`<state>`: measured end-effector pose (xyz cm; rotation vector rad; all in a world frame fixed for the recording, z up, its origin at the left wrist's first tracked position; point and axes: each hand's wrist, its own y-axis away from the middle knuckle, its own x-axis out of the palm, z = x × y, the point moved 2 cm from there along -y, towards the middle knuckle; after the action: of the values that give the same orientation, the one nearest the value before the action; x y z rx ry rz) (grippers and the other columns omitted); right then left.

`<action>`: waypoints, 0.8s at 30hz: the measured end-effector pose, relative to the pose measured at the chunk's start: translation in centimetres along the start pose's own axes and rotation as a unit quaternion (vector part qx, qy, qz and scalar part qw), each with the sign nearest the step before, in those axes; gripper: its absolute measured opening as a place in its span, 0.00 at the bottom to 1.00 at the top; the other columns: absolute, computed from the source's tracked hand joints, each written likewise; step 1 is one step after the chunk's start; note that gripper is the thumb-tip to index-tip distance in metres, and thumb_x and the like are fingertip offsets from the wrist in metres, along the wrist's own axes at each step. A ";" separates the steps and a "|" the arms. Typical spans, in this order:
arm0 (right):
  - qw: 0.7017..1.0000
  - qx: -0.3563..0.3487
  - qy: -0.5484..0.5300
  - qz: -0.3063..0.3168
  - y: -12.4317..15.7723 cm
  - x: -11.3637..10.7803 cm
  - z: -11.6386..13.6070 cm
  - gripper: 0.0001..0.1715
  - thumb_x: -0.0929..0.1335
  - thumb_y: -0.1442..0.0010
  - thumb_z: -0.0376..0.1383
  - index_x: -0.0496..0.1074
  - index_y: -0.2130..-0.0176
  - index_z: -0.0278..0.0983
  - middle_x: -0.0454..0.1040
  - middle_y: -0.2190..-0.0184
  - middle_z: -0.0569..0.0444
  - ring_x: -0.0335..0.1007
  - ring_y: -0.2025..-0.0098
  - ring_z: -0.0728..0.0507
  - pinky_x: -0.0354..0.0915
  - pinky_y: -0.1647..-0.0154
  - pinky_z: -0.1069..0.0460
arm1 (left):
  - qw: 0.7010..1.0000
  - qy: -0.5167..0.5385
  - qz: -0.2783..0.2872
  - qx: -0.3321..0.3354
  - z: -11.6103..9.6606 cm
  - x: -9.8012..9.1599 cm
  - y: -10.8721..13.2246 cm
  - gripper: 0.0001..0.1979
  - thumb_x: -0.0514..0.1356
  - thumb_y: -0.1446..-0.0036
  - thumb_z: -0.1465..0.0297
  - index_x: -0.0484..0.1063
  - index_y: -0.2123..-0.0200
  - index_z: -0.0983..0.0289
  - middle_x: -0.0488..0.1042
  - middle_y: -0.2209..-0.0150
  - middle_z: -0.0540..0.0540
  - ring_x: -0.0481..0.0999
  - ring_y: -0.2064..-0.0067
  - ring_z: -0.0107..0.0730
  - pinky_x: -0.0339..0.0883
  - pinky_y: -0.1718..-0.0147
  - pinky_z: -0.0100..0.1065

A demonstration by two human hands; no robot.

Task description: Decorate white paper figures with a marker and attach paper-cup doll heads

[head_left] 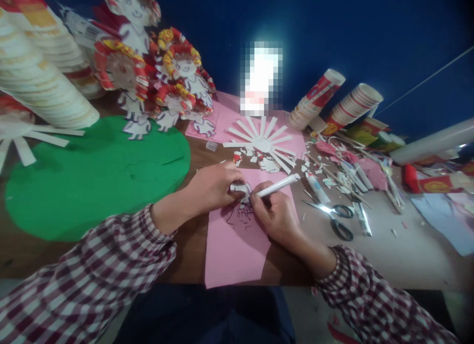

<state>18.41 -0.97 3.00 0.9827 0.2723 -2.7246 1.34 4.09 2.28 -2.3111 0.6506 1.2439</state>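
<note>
A pink sheet [237,255] with dark pen marks lies in front of me at the table's front edge. Over its upper part, my left hand [218,186] pinches a small white paper cutout [241,190]. My right hand [276,213] is closed round a white marker [279,185], its tip down at the cutout; the fingers partly hide the contact. Beyond the hands, a white paper cup cut into spread strips [262,144] rests on another pink sheet [225,107].
Scissors [335,218], a glue tube [317,188] and paper scraps lie to the right. A green oval sheet [99,181] is at left, with paper figures [177,107] behind it. Stacked cups [40,72] stand back left, more cups [351,107] back right.
</note>
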 end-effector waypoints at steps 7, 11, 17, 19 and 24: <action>1.000 -0.001 -0.004 0.007 -0.1 0.0 0.2 0.09 0.63 0.37 0.37 0.66 0.67 0.35 0.65 0.78 0.58 0.62 0.78 0.50 0.58 0.77 0.56 | 1.000 0.001 -0.001 0.000 0.1 0.0 0.0 0.08 0.62 0.46 0.69 0.77 0.61 0.60 0.73 0.63 0.52 0.73 0.61 0.33 0.64 0.65 0.31; 1.000 -0.004 -0.007 0.019 0.0 0.0 0.2 0.08 0.63 0.37 0.37 0.66 0.67 0.35 0.66 0.77 0.57 0.63 0.76 0.49 0.59 0.76 0.56 | 1.000 0.004 0.004 -0.003 0.0 0.0 0.0 0.08 0.63 0.46 0.68 0.77 0.61 0.60 0.73 0.63 0.52 0.73 0.61 0.33 0.64 0.64 0.31; 1.000 0.003 -0.005 0.006 0.0 -0.1 0.1 0.09 0.63 0.37 0.38 0.67 0.66 0.35 0.65 0.77 0.56 0.63 0.76 0.48 0.58 0.76 0.55 | 1.000 0.006 0.015 -0.014 0.0 0.0 0.0 0.08 0.62 0.46 0.70 0.77 0.61 0.60 0.73 0.63 0.52 0.73 0.60 0.33 0.64 0.63 0.31; 1.000 0.006 -0.005 0.008 0.0 0.0 0.1 0.09 0.63 0.37 0.38 0.67 0.66 0.35 0.65 0.78 0.57 0.62 0.77 0.49 0.58 0.77 0.55 | 1.000 0.007 0.012 -0.014 0.0 0.0 0.0 0.08 0.62 0.45 0.69 0.77 0.61 0.60 0.73 0.63 0.52 0.73 0.60 0.33 0.64 0.64 0.31; 1.000 0.005 -0.012 0.020 0.0 0.0 0.4 0.09 0.63 0.37 0.37 0.66 0.67 0.35 0.63 0.79 0.59 0.60 0.79 0.50 0.56 0.77 0.56 | 1.000 0.004 0.003 -0.008 0.2 0.1 0.0 0.08 0.62 0.46 0.68 0.76 0.61 0.60 0.73 0.63 0.52 0.73 0.60 0.34 0.64 0.64 0.31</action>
<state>18.18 -1.06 3.26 0.9477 0.2331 -2.7009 1.24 4.15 2.05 -2.3309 0.6545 1.2471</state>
